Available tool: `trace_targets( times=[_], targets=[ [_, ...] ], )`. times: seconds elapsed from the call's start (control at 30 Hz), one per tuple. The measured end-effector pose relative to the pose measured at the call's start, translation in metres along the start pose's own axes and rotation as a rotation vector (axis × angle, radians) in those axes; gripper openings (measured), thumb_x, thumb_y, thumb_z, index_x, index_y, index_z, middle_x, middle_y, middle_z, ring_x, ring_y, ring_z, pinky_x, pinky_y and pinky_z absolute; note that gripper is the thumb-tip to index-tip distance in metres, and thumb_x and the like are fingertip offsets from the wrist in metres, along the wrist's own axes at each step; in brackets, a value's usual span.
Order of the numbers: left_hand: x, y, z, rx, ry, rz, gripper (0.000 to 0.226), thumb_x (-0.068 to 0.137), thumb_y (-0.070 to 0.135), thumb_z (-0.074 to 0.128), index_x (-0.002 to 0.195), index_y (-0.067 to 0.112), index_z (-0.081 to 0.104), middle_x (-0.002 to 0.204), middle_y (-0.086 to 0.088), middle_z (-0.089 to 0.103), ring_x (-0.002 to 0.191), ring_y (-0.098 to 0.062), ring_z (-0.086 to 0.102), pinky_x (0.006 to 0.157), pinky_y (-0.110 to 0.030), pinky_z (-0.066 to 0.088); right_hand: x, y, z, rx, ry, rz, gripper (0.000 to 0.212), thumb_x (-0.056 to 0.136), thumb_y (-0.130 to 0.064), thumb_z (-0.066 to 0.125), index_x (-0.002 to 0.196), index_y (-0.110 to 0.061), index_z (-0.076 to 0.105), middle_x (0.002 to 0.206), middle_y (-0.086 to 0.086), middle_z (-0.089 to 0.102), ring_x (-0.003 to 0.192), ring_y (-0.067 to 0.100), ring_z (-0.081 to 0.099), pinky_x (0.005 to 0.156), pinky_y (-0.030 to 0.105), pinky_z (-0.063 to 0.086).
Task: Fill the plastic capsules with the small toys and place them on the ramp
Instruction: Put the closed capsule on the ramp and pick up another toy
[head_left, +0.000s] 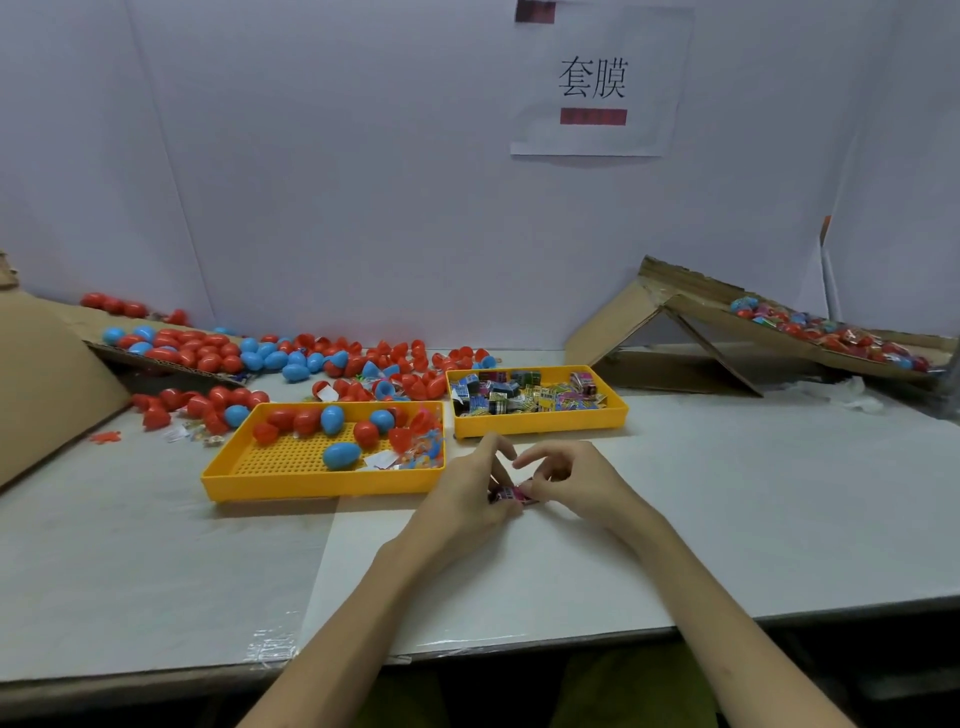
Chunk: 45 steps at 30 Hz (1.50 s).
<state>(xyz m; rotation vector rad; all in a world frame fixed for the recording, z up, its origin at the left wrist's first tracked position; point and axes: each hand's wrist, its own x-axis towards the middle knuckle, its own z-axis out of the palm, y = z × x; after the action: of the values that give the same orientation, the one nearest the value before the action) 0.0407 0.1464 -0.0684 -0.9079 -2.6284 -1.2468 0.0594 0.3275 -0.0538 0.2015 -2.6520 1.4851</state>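
A white surface (156, 561) carries a cardboard ramp (696, 291) at far right, its slope lined with wrapped red and blue capsules (831, 332). At left, a heap of loose capsules (311, 358) spills from another cardboard sheet (47, 374). A perforated yellow tray (311, 488) near the centre holds several red and blue capsules, and just right of it a smaller yellow tray (540, 423) is packed with small toys (524, 395). Directly in front of the trays, the left hand (467, 493) and right hand (576, 483) meet just above the surface, each grip pinching a pink packet (511, 493), seemingly one of the toys, though fingers hide most of it.
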Motion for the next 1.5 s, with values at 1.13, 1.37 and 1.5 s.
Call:
trace_targets(
  times=[1.13,1.37,1.5],
  targets=[
    [-0.002,0.013,-0.004,-0.182,0.105,-0.087,0.034,0.087,0.041,0.075,0.112,0.019,0.067,0.102,0.005,0.069,0.1,-0.007,0.063,0.079,-0.024,0.051,-0.001,-0.004,-0.007,0.491,0.176,-0.076,0.017,0.085,0.0,0.072,0.094,-0.014,0.073,0.084,0.004,0.072,0.079,0.018,0.07,0.069,0.027,0.058],
    [0.0,0.016,-0.009,-0.142,0.233,-0.02,0.008,0.093,0.013,0.069,0.087,0.018,0.073,0.076,0.011,0.07,0.074,0.001,0.064,0.065,-0.012,0.047,-0.002,-0.005,-0.007,0.451,0.077,-0.105,0.023,0.084,0.003,0.072,0.092,-0.019,0.073,0.08,-0.001,0.075,0.078,0.012,0.069,0.067,0.022,0.054],
    [0.001,0.016,-0.012,-0.24,0.302,-0.055,0.013,0.095,0.013,0.066,0.085,0.021,0.068,0.077,0.005,0.072,0.075,-0.007,0.068,0.07,-0.025,0.055,-0.002,-0.003,-0.006,0.46,0.076,-0.108,0.026,0.084,0.002,0.072,0.089,-0.023,0.075,0.082,0.0,0.074,0.078,0.013,0.07,0.067,0.023,0.055]
  ],
)
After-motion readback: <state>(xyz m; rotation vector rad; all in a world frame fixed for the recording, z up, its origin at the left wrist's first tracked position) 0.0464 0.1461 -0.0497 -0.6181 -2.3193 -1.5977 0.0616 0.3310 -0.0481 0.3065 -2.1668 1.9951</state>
